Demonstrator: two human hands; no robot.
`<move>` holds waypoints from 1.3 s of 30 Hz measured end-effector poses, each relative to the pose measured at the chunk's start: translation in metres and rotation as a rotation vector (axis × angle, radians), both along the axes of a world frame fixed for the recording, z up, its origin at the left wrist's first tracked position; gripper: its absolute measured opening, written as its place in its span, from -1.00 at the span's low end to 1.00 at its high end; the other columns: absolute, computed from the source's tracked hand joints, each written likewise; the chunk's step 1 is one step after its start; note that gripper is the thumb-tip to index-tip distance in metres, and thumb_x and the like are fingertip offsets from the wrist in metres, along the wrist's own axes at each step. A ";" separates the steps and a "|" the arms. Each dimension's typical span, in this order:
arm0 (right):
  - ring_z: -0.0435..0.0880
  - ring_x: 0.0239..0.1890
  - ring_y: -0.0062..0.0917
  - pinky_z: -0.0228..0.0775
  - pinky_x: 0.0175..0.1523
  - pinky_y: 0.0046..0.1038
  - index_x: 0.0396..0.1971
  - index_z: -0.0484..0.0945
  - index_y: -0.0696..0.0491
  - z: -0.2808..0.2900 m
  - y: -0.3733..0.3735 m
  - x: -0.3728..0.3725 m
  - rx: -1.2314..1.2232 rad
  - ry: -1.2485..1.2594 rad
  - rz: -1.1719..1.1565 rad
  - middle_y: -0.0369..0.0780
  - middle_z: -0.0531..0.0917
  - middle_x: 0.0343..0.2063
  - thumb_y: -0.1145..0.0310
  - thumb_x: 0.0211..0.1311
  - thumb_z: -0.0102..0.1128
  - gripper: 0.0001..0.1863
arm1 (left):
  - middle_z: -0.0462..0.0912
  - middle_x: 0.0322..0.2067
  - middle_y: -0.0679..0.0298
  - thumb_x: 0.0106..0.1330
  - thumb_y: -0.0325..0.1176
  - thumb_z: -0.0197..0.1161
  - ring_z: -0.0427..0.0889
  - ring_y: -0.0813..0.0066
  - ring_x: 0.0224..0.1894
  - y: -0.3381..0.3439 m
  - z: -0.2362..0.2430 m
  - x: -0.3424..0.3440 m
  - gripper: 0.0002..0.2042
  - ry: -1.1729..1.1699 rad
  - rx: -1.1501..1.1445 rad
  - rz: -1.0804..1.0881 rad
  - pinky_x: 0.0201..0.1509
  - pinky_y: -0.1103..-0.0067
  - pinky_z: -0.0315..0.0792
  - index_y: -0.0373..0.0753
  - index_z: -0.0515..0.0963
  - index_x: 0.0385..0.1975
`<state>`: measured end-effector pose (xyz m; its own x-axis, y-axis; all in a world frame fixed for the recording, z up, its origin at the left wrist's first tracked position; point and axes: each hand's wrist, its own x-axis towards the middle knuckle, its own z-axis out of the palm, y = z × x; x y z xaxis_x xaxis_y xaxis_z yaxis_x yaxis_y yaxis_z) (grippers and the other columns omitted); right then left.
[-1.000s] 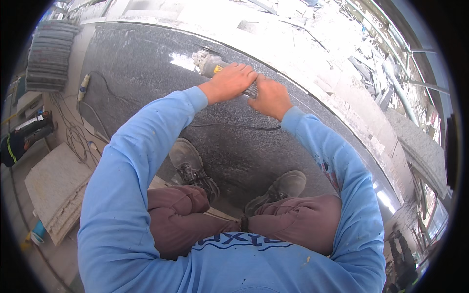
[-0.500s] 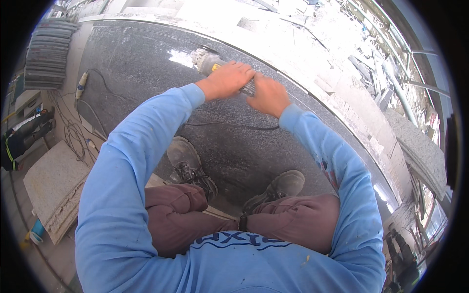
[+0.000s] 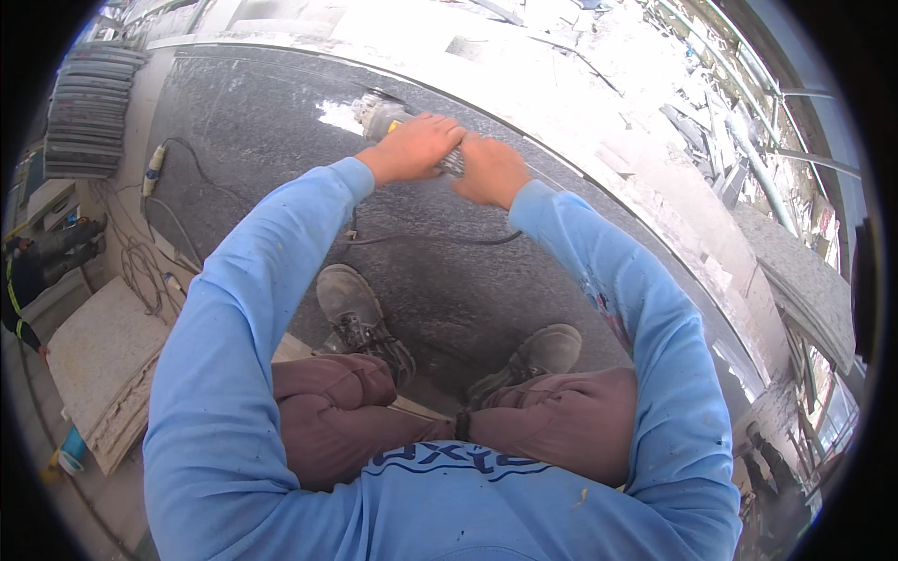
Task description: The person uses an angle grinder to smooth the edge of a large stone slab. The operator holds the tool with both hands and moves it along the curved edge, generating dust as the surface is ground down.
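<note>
Both my hands are wrapped round a dusty angle grinder (image 3: pixel 376 116), its head toward the far left and its disc low at the slab's far part. My left hand (image 3: pixel 414 148) grips the body just behind the head. Right behind it, my right hand (image 3: pixel 491 169) closes on the ribbed rear end, touching the left. Under the tool lies a large dark stone slab (image 3: pixel 271 122) with a thin pale line along its far edge. A bright white patch (image 3: pixel 340 119) shows beside the grinder's head. Whether the disc touches the stone is hard to see.
A black cable (image 3: pixel 440 239) crosses the slab before my shoes (image 3: pixel 351 304). A plug connector (image 3: pixel 154 170) lies at the slab's left. Stacked grey slabs (image 3: pixel 86 112), pale boards (image 3: pixel 108 360) and another person (image 3: pixel 47 266) are further left. Stone offcuts (image 3: pixel 720 140) litter the far right.
The grinder and both hands have moved a little to the left along the slab's far edge. The person at the left has shifted.
</note>
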<state>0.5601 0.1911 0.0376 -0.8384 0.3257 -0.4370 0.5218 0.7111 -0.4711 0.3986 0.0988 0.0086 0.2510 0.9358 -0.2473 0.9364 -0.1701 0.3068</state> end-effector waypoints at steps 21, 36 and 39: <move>0.76 -0.15 -0.12 0.63 -0.04 -0.20 -0.13 0.55 0.23 0.007 0.002 0.009 0.004 -0.063 -0.051 0.02 0.73 -0.25 0.28 -0.01 0.46 -0.53 | 0.52 0.00 0.15 -0.08 -0.35 0.61 0.52 0.17 0.12 0.004 -0.002 0.007 -0.28 -0.046 0.055 -0.024 0.29 0.33 0.40 -0.32 0.39 0.13; 0.75 -0.14 -0.15 0.62 0.00 -0.22 -0.13 0.56 0.25 0.014 0.003 0.015 -0.010 -0.035 -0.024 0.01 0.73 -0.24 0.27 0.02 0.46 -0.53 | 0.53 0.02 0.11 -0.09 -0.38 0.60 0.52 0.12 0.13 0.005 0.006 0.011 -0.30 -0.093 0.061 -0.029 0.29 0.30 0.40 -0.29 0.41 0.12; 0.75 -0.12 -0.15 0.61 0.01 -0.22 -0.10 0.55 0.24 0.016 0.003 0.025 0.000 -0.050 -0.040 0.01 0.73 -0.22 0.25 0.01 0.47 -0.50 | 0.54 0.00 0.11 -0.10 -0.38 0.61 0.53 0.13 0.12 0.006 0.006 0.022 -0.30 -0.109 0.103 -0.036 0.28 0.29 0.40 -0.28 0.41 0.11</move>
<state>0.5855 0.1944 0.0531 -0.8017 0.3586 -0.4783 0.5729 0.6895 -0.4432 0.4207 0.1044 0.0148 0.3051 0.9447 -0.1202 0.8912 -0.2387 0.3858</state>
